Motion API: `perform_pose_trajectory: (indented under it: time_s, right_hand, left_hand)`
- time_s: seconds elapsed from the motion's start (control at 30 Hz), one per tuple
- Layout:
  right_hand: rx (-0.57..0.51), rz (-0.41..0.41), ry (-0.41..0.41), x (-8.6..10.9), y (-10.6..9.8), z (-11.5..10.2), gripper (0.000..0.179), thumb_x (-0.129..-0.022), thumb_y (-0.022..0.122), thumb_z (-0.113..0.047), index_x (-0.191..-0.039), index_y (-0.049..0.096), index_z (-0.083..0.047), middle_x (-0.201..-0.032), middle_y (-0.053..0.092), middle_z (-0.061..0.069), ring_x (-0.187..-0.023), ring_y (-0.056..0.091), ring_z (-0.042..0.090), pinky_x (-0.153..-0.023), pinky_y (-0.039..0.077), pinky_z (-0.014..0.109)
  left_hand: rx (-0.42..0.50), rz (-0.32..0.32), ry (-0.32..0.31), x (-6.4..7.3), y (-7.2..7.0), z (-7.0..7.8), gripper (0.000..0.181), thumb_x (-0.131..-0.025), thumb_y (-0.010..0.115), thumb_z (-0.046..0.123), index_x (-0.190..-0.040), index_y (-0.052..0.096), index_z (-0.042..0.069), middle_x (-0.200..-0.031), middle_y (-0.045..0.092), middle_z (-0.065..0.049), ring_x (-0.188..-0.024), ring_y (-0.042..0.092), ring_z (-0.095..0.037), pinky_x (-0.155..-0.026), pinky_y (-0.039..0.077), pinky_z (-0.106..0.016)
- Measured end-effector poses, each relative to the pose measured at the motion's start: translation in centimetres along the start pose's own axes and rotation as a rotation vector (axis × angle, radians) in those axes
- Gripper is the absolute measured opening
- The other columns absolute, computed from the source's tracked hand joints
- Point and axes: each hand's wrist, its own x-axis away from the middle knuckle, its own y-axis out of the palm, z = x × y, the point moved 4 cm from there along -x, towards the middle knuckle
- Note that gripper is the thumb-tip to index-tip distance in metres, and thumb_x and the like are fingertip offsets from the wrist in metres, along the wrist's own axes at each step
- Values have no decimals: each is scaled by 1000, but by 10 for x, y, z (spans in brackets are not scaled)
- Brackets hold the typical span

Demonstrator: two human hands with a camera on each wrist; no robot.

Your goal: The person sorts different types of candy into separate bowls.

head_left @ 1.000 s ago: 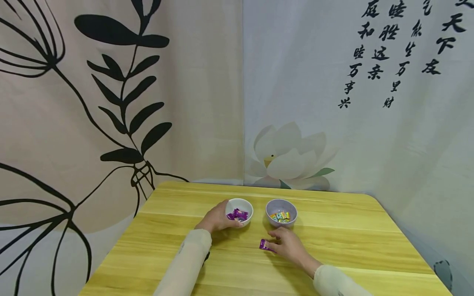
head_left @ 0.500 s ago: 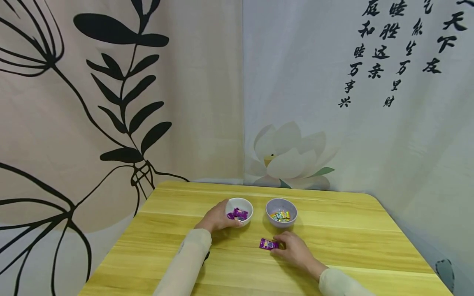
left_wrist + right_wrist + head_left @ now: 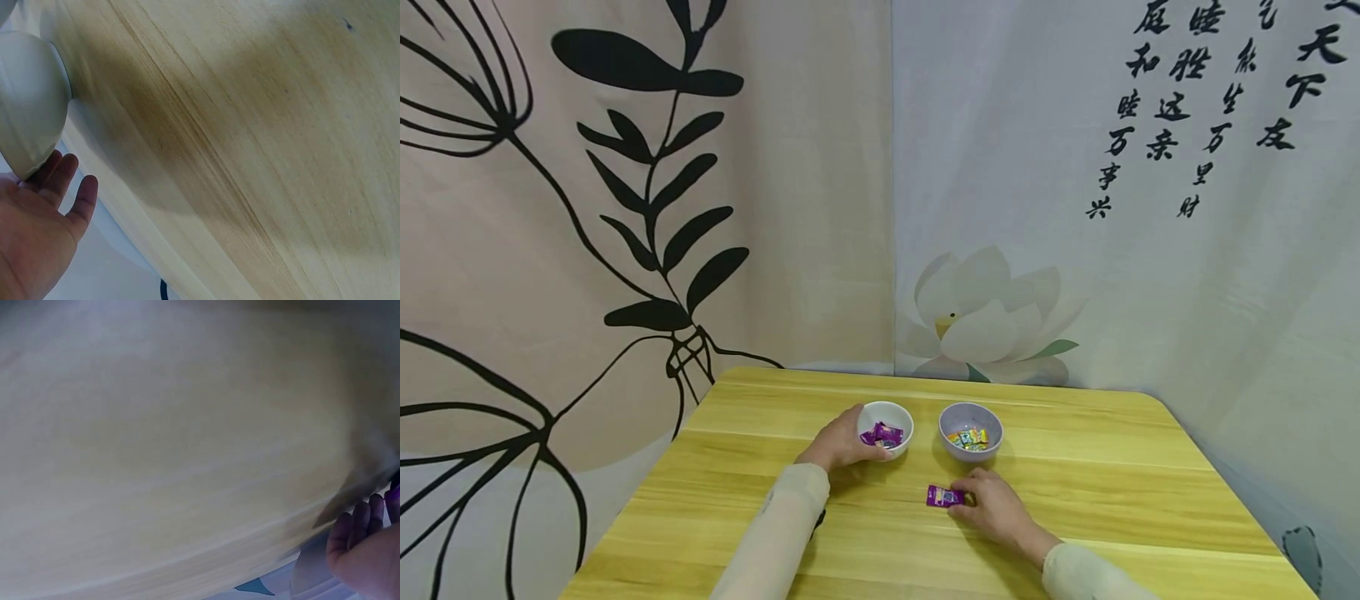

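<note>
My left hand (image 3: 844,442) holds a white bowl (image 3: 904,423) at its left side, thumb at the near rim. Several purple-wrapped candies (image 3: 882,434) lie in that bowl. In the left wrist view the fingertips of the left hand (image 3: 37,240) meet the rim of the white bowl (image 3: 31,94). Between thumb and fingers, my right hand (image 3: 996,510) pinches the right end of one purple candy packet (image 3: 942,497), in front of the bowls. The right wrist view shows the right hand (image 3: 369,556) at the lower right, with only a bit of purple wrapper (image 3: 393,495).
A light purple bowl (image 3: 950,423) with several yellow and blue-green wrapped candies (image 3: 968,439) stands right of the white one. Both are on a wood-grain table (image 3: 1097,467). Behind its far edge hangs a printed curtain (image 3: 820,208).
My right hand has shifted slightly right along the packet, from covering part of it to its right end, so more of the wrapper shows. The left hand and both bowls stay put.
</note>
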Motion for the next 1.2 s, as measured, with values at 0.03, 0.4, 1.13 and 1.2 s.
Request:
perform_pose_trajectory:
  time_s: [0.03, 0.4, 1.13, 1.2]
  right_hand:
    - [2, -1, -3, 0, 0, 0, 32, -79, 83, -25, -105, 75, -8, -87, 56, -7, -76, 47, 7, -66, 43, 29]
    - [10, -2, -2, -1, -2, -1, 26, -82, 81, -29, -100, 76, -10, -85, 58, -7, -75, 48, 8, -68, 45, 31]
    - [-32, 69, 44, -11, -7, -12, 28, -82, 80, -30, -101, 77, -10, -87, 60, -9, -78, 56, 12, -70, 49, 29]
    - [-38, 85, 45, -13, -8, -15, 26, -81, 81, -29, -100, 77, -11, -88, 61, -9, -80, 57, 12, -71, 50, 30]
  left_hand:
    - [-2, -2, -5, 0, 0, -1, 94, -65, 92, 45, -139, 47, 8, -125, 59, -11, -108, 57, -26, -98, 46, -51]
    - [-7, 3, -45, -1, 2, -4, 95, -65, 92, 47, -140, 46, 11, -125, 59, -7, -109, 57, -25, -99, 46, -51]
    - [4, -2, -13, 2, -1, 1, 93, -67, 91, 44, -139, 47, 7, -125, 60, -11, -109, 58, -27, -98, 46, -52]
    - [6, -3, -15, 2, -1, 1, 93, -67, 91, 45, -139, 47, 7, -126, 60, -11, -110, 57, -28, -99, 46, -52]
